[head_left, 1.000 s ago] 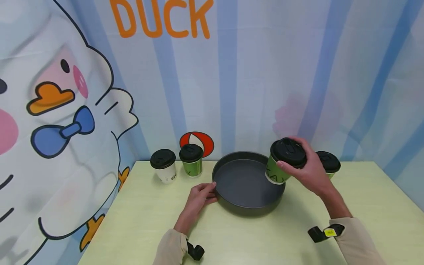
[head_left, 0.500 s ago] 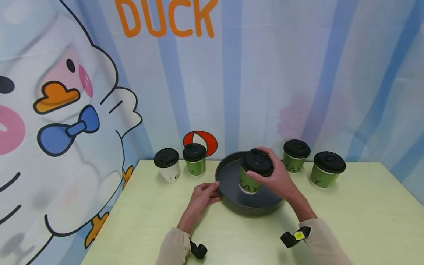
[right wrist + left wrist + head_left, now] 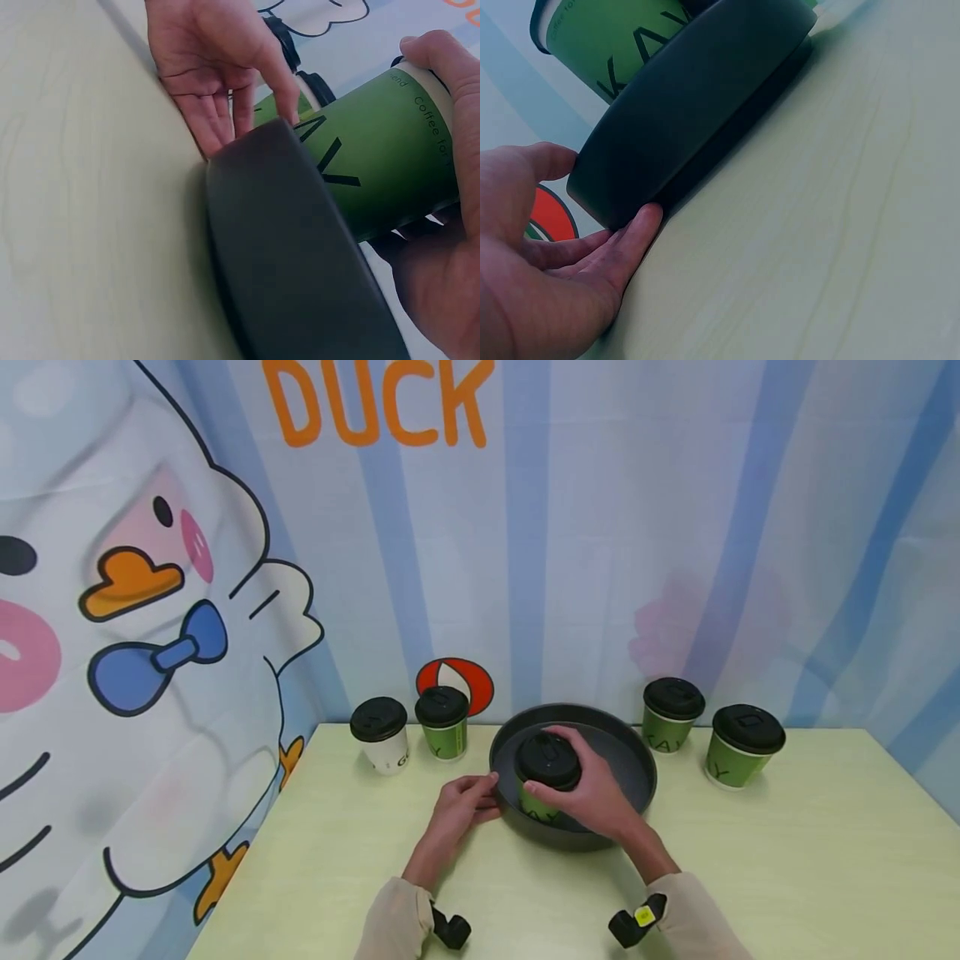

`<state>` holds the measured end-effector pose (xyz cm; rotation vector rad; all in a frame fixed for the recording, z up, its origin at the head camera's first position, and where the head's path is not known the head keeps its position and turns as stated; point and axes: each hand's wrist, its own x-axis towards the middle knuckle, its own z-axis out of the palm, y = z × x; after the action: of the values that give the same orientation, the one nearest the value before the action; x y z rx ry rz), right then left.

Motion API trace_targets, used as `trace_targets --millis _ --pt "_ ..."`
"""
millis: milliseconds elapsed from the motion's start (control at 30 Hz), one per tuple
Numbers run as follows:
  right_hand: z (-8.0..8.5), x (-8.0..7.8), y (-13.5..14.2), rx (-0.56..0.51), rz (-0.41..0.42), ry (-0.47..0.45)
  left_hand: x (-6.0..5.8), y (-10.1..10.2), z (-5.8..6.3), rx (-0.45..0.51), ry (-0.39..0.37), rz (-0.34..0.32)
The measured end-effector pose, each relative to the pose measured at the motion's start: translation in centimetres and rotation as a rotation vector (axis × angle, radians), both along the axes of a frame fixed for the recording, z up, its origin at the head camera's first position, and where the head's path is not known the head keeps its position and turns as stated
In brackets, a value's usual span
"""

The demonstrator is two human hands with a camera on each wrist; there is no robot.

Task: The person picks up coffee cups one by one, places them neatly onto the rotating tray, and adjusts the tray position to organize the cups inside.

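Observation:
In the head view, a round dark grey pan (image 3: 626,756) stands on the table. My left hand (image 3: 455,814) holds its left edge; in the left wrist view the thumb is at the upper wall and the other fingers (image 3: 634,232) lie low against the pan's bottom edge. My right hand (image 3: 600,793) grips a green paper cup (image 3: 534,803) with a black lid, thumb on the near side and fingers round the far side. The cup is upright inside the left part of the pan. The pan wall (image 3: 285,240) hides the cup's base in both wrist views.
Behind the pan on the left stand a white lidded cup (image 3: 381,747) and a green one (image 3: 444,731). Two more green lidded cups (image 3: 667,727) (image 3: 738,760) stand at the right. A printed curtain (image 3: 585,527) hangs along the table's (image 3: 810,860) back edge.
My right hand has carried the green cup leftward and down, from over the pan's right side into its left part. My left hand has stayed at the pan's edge.

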<state>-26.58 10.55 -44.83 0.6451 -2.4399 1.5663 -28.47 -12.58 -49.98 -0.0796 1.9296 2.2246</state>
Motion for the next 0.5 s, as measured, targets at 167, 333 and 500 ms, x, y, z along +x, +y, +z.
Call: trace_targets --millis 167,333,500 --pt "-0.59 -0.01 -0.29 0.023 -0.006 -0.020 -0.09 0.11 -0.05 -0.012 -0.010 0.000" --pt "-0.74 -0.03 -0.37 0.021 0.010 -0.035 -0.07 0.12 -0.06 -0.007 -0.008 -0.001" --pt "-0.42 -0.14 -0.20 0.058 0.031 -0.053 -0.06 0.08 -0.05 0.000 0.008 -0.004"
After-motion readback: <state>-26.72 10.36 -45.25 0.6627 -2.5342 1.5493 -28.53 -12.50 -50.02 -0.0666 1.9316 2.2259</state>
